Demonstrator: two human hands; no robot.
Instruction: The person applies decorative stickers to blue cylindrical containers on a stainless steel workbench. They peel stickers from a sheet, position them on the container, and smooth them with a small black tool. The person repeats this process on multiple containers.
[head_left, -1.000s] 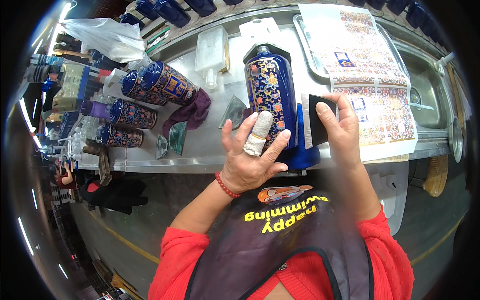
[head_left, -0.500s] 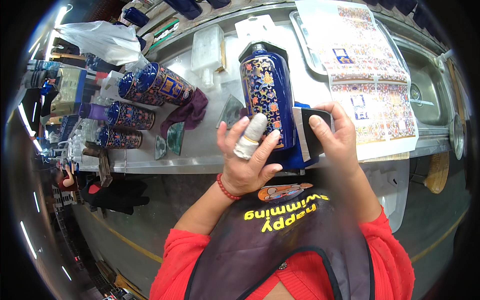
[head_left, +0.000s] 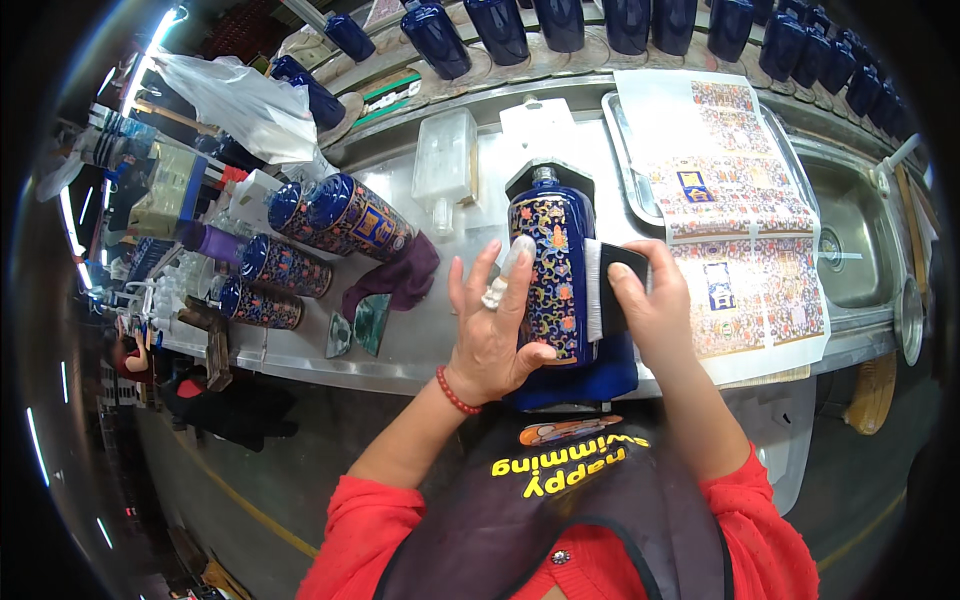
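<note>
A dark blue bottle (head_left: 550, 225) with a flowered, many-coloured wrap lies on its back, neck pointing away from me. Behind its neck is a dark angular rest (head_left: 578, 185), and blue cloth (head_left: 595, 378) lies under its near end. My left hand (head_left: 490, 335) is spread along the bottle's left side, with a pale wrapping on one finger; its thumb reaches the bottle's lower left edge. In my right hand (head_left: 658, 305) is a flat black scraper (head_left: 620, 254), thumb on top. The scraper's pale edge stands against the bottle's right side.
Printed sheets (head_left: 740, 210) lie over a metal tray on the right, beside a sink (head_left: 850, 200). Left are decorated bottles (head_left: 375, 225), a purple cloth (head_left: 400, 275), green pieces (head_left: 370, 322) and a clear block (head_left: 445, 155). Plain blue bottles (head_left: 495, 30) line the back.
The view has shifted, showing more of the back row of bottles. My left hand has turned and lies closer along the bottle's side. My right hand still holds the scraper at the right side.
</note>
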